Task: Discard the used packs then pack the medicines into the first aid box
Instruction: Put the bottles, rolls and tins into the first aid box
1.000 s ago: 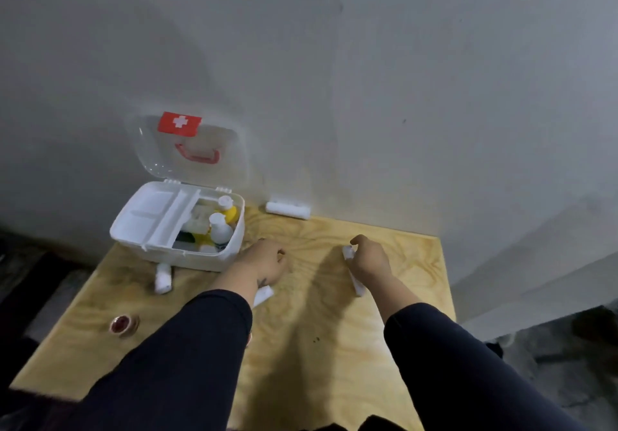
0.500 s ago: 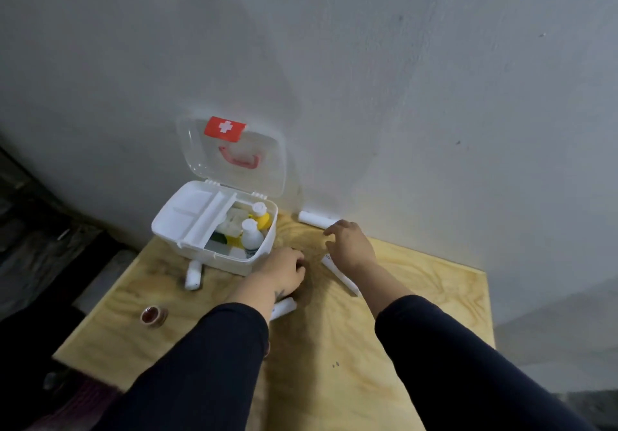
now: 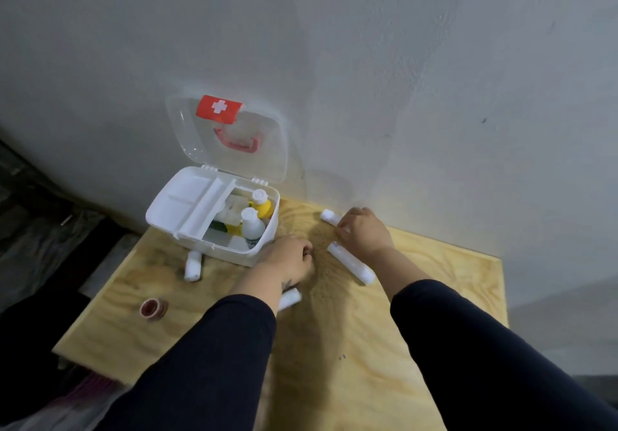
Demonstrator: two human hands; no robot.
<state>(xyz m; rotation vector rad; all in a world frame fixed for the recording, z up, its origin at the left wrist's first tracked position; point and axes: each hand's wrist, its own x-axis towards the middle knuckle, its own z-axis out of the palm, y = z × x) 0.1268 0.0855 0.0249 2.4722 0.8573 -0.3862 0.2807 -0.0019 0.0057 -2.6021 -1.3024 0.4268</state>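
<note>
On the pale plywood table, a red tape roll lies far left, then a white gauze roll before the open white plastic first aid box — bottles inside. The left hand, fingers curled together, rests beside it; the right hand pinches a white roll by the wall — a long white tube lies just beside it.

White cross on lid label

Right hand on roll (wall-side)
</note>
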